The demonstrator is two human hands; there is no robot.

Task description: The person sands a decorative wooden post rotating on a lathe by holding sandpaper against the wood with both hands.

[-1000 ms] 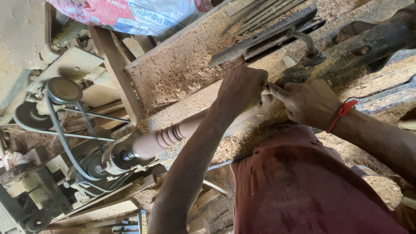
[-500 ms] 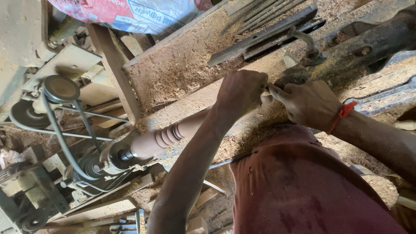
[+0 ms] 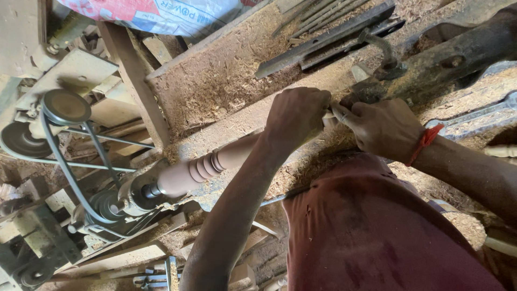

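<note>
Pulleys (image 3: 64, 108) and belt (image 3: 70, 172) at bench's left end. Turned spindle (image 3: 207, 168) mounted in chuck (image 3: 141, 191), lying along bench toward right, ringed beads near chuck. Left hand (image 3: 296, 116) fisted over spindle's right end. Right hand (image 3: 383, 129) just beside it, touching, fingers pinched on small pale piece (image 3: 328, 117) between hands; red thread (image 3: 425, 141) on wrist. Sawdust over bench (image 3: 215, 86). Flat bars (image 3: 328, 35) along far edge.

sawdust-strewn workbench (image 3: 215, 86), printed sack (image 3: 161, 16), daylight
</note>
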